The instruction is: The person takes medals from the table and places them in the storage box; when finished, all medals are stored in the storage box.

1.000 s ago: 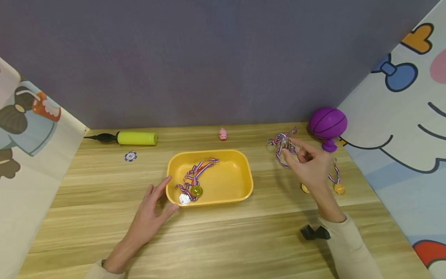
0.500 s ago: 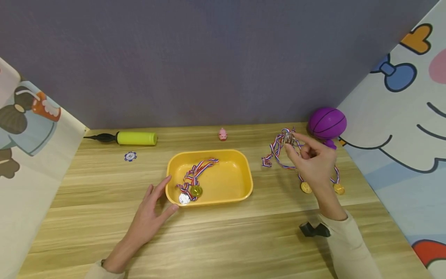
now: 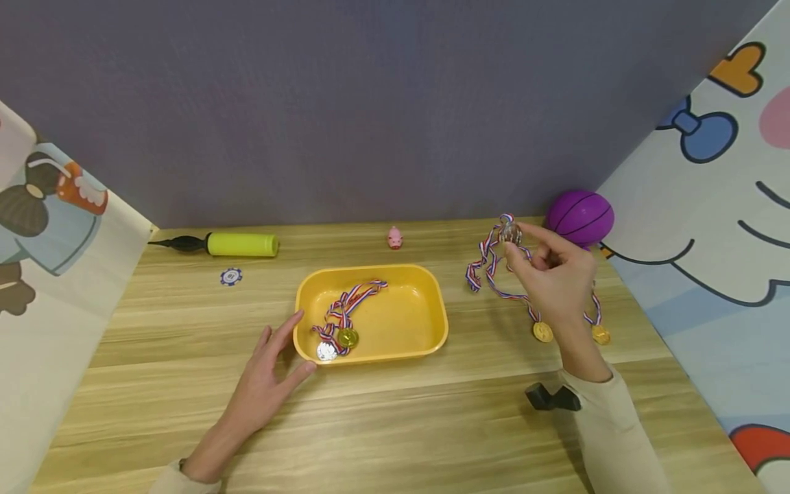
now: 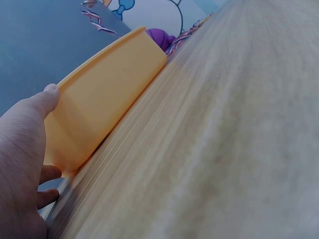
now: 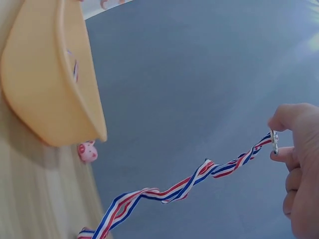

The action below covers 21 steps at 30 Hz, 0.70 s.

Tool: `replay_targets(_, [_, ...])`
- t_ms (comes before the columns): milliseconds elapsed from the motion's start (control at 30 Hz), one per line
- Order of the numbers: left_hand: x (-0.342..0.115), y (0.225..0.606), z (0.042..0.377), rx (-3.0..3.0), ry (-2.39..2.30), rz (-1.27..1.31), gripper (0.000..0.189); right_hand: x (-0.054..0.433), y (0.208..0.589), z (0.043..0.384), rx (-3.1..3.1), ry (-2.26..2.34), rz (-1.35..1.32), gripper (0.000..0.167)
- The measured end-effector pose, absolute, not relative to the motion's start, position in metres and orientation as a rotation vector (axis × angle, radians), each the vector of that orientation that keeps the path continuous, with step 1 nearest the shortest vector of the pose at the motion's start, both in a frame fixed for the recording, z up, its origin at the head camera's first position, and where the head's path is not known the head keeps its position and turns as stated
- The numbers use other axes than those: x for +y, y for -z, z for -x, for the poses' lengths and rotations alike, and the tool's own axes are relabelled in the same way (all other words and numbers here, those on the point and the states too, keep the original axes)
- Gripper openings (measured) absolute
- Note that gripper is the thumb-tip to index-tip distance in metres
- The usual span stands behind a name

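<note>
The wooden table (image 3: 370,425), pale and streaked with a lengthwise grain, ran back to a plain grey-blue wall (image 3: 395,116). White side panels with cartoon pictures closed it in, the right one (image 3: 666,213) showing a blue bow and an orange heart. Along the back edge lay a yellow-green pump (image 3: 243,245), a small pink pig (image 3: 395,238) and a purple ball (image 3: 579,217) near the right corner; a poker chip (image 3: 231,276) lay just in front of the pump. The right hand (image 3: 558,285) pinched a silver medal (image 3: 510,234) between thumb and forefinger above the table's right side, its striped ribbon hanging down. Two gold medals (image 3: 542,332) lay beside that wrist. The left hand (image 3: 262,384), its fingers loose and spread, touched the near-left corner of a yellow tray (image 3: 382,357), which contained more ribboned medals (image 3: 348,337).
</note>
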State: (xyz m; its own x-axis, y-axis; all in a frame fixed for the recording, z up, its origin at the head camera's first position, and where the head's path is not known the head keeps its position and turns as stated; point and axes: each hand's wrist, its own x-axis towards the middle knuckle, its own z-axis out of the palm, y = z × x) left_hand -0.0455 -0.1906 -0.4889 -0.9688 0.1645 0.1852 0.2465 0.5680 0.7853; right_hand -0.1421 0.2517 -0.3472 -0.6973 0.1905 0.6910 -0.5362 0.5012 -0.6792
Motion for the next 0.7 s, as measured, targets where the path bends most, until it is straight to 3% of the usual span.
replay_targets(700, [-0.190, 0.488, 0.046, -2.687, 1.374, 0.365, 0.086, 0.229, 0.300, 0.155, -1.952, -1.267, -0.308, 0.023])
